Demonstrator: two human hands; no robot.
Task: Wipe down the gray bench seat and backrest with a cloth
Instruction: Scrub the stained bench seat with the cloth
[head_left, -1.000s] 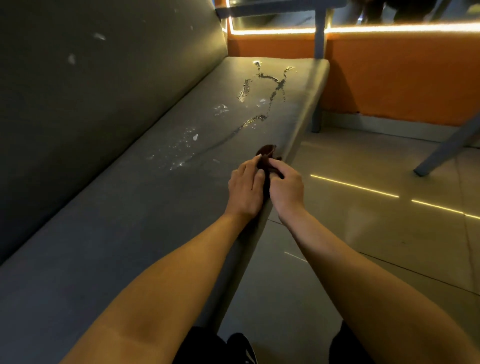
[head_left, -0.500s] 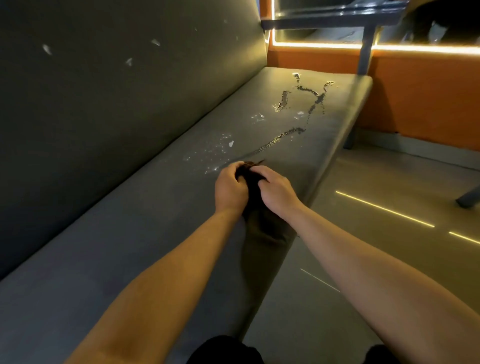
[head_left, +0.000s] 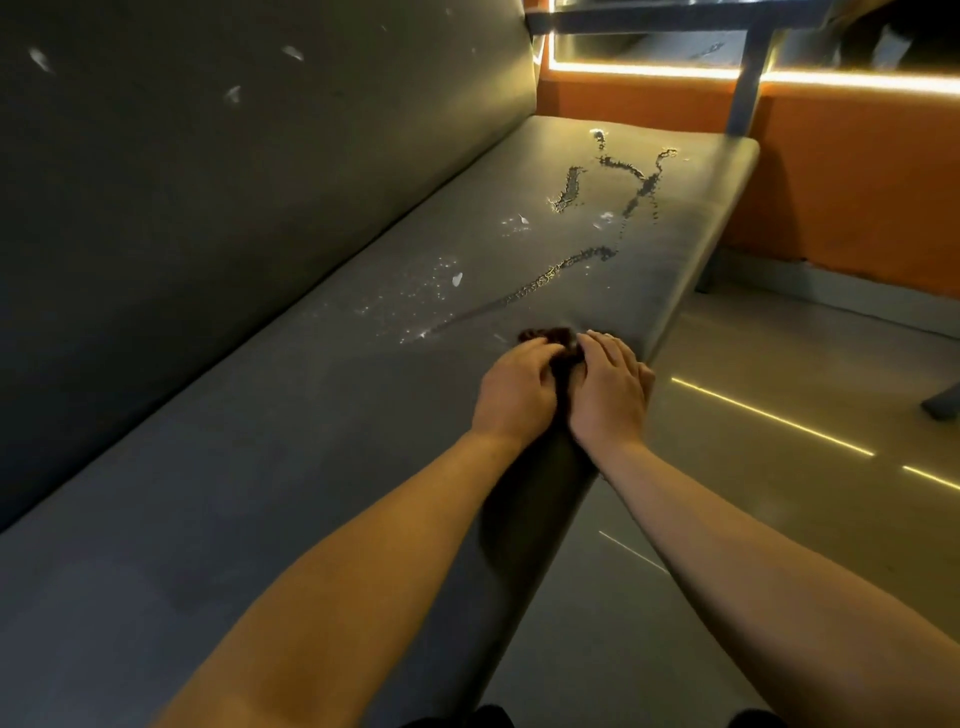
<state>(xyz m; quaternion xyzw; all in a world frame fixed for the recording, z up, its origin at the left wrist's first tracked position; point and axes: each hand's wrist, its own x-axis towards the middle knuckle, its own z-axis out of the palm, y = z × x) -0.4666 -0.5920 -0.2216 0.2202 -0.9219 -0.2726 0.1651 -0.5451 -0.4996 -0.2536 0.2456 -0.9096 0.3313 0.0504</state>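
A long gray bench seat (head_left: 270, 467) runs from lower left toward the far right, with a dark gray backrest (head_left: 208, 182) rising on its left. Wet streaks and droplets (head_left: 582, 260) glisten on the far half of the seat, and a few pale smears mark the backrest. A small dark cloth (head_left: 558, 336) lies bunched on the seat near its front edge. My left hand (head_left: 514, 392) grips the cloth with curled fingers. My right hand (head_left: 610, 389) presses on the cloth from the right, its fingers lying fairly flat over it. Most of the cloth is hidden under both hands.
An orange wall (head_left: 841, 197) with a glowing light strip closes off the far end. A gray metal post (head_left: 748, 78) stands behind the seat's end. Tiled floor (head_left: 753, 519) with lit lines lies to the right, and a gray leg (head_left: 943, 402) pokes in at the right edge.
Both hands have slid with the cloth from the seat's front edge a little inward and toward the wet streaks. The right hand's fingers have flattened over the cloth.
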